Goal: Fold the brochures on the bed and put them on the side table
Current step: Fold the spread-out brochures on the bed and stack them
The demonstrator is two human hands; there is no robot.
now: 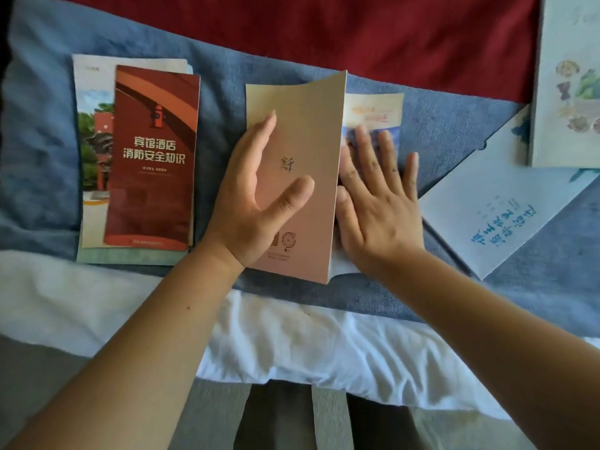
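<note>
The left hand [256,196] lies open and flat on the tan brochure [305,177], whose right panel is lifted. The right hand [376,203], fingers spread wide, presses the inner page just right of it. A red brochure [152,157] lies left on the blue blanket [454,125].
</note>
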